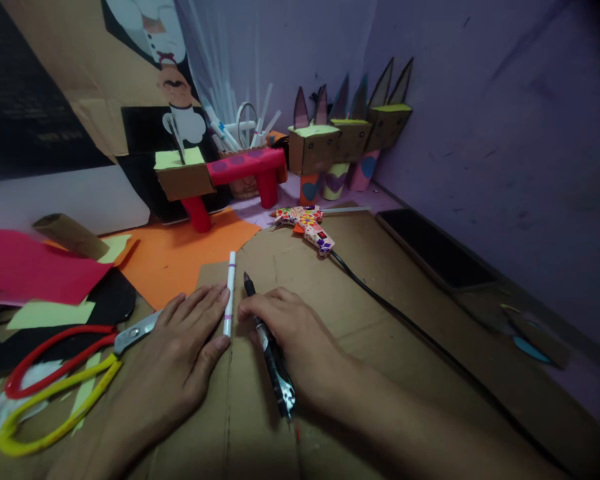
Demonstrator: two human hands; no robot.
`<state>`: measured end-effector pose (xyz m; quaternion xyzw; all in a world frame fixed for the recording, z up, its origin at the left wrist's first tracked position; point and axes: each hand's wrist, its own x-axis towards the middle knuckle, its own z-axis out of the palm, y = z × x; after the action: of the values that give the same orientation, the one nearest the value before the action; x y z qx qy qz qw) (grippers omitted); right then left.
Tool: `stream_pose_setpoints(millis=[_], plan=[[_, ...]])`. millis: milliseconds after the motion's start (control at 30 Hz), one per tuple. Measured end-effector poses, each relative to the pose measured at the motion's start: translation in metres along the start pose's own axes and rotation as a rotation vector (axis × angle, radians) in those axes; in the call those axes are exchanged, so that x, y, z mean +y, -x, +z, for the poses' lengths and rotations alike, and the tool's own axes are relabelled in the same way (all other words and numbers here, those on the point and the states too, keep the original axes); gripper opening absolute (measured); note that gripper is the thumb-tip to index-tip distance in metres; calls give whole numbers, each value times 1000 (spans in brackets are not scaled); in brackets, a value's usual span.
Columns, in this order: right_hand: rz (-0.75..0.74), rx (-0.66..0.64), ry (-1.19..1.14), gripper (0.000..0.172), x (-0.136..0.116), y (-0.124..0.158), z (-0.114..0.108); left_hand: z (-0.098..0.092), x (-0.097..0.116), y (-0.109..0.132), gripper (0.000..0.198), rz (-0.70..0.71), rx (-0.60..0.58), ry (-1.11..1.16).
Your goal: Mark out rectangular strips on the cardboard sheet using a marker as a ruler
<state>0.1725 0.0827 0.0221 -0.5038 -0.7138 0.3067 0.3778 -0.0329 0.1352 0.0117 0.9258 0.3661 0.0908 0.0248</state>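
Note:
My left hand [187, 347] lies flat on the brown cardboard [330, 320], fingers stretched out. Its fingertips and thumb touch the near side of a slim white marker-like stick [232, 280] with purple bands, lying on the cardboard beside a dark line. In my right hand [293, 340] is a black pen [270, 363] with a shiny silver end. The pen's tip points away from me, just right of the white stick and apart from it. Partly under my left hand are scissors [113, 343] with one red and one yellow handle loop.
A flower-patterned glue gun [305, 223] lies ahead, its black cord [405, 310] running right. Beyond stand cardboard animal figures [313, 150] and a red figure [245, 165]. A phone [435, 250] rests at right; orange paper [180, 257] and red paper [40, 267] lie left.

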Motion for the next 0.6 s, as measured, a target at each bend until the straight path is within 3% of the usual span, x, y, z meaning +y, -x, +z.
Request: stream_pose_setpoints(millis=[400,600], plan=[[-27,0,-2,30,3,1,0,0,-2,1,56,6,-7,1],[-18,121,-147,20,7,1,3,0,-2,2,55,9,-17,-16]])
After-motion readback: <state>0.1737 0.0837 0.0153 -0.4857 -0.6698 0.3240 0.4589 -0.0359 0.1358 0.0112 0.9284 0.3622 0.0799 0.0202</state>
